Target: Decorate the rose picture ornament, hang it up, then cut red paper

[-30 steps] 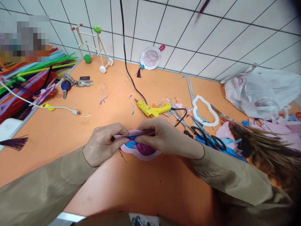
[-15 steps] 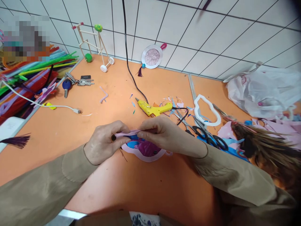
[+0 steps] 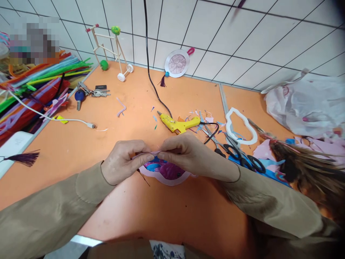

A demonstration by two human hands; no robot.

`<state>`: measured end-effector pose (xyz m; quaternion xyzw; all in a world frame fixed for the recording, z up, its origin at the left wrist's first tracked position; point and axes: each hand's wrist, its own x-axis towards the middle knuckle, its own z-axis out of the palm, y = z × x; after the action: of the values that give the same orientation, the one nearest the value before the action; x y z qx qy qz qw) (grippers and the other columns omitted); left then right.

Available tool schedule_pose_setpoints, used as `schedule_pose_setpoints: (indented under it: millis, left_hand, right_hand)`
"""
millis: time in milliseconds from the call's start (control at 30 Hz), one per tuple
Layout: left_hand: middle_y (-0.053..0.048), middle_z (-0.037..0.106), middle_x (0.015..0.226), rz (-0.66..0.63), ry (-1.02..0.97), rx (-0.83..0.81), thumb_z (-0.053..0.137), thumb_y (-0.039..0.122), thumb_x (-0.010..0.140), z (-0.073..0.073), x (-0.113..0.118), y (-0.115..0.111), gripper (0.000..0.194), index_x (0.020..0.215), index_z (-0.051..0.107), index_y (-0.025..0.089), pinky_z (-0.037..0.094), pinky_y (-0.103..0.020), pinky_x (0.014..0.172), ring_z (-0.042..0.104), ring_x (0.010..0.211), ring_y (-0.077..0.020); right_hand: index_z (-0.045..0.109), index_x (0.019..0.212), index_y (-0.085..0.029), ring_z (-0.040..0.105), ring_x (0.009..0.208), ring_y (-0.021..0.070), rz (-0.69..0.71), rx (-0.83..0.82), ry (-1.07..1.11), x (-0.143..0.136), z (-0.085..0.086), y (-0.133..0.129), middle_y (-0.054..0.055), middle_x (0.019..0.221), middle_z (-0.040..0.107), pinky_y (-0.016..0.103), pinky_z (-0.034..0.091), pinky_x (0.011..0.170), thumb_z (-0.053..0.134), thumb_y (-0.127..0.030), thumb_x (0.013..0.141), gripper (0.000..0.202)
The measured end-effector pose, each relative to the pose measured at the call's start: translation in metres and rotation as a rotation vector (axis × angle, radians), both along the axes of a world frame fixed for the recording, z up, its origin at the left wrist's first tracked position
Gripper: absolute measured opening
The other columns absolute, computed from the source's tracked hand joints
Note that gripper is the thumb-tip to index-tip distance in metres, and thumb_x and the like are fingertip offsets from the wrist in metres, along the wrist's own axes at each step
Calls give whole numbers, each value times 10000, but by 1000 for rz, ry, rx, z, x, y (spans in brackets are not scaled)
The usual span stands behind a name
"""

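Glossy-ctr craft pc, smooth plast. glue gun, matt cloth sleeves

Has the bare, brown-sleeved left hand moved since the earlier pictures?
Yes: the left hand has shifted slightly rightward relative to the stationary yellow plastic glue gun, closing toward the bare right hand.

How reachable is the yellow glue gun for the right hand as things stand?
Probably yes: the yellow glue gun lies on the table just beyond the right hand, nothing visible between them. That hand's fingers pinch the pink-edged piece, so it would likely need to let go first.
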<state>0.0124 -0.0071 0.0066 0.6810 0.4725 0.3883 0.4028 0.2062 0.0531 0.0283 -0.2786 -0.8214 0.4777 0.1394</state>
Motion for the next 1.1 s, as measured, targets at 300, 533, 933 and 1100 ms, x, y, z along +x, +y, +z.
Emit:
schedule_pose_setpoints:
  millis: [300,533,933,1100]
  left_hand:
    - [-7,642,581,87,-273,-286,679,285,793,-3,2,-4,191,673,667,136,446,-204,495,549,524,-101]
    - [-1,614,552,65,-296,-346,707,348,748,2,2,-1,251,646,653,125,433,-195,478,532,502,-96]
    - [11,570,522,136,-258,-266,684,441,789,-1,0,-5,367,596,590,144,425,-213,457,502,477,-97]
    - [3,586,514,121,-262,-255,671,454,804,-1,0,-4,388,588,587,143,444,-219,469,520,478,-104]
  right_hand:
    - [653,699,-114,425,533,80,-26,-22,-42,3,3,5,-5,556,526,219,316,491,552,-317,876,287]
    - [654,684,-112,464,542,79,-28,33,-38,2,3,4,3,582,581,215,359,523,557,-197,845,206]
    - [639,768,-125,516,617,116,-46,-29,-85,12,10,12,21,671,609,239,391,561,630,-267,786,144]
    - [552,613,-147,438,533,82,-99,-51,-19,14,13,12,-36,533,472,215,343,505,573,-241,815,224]
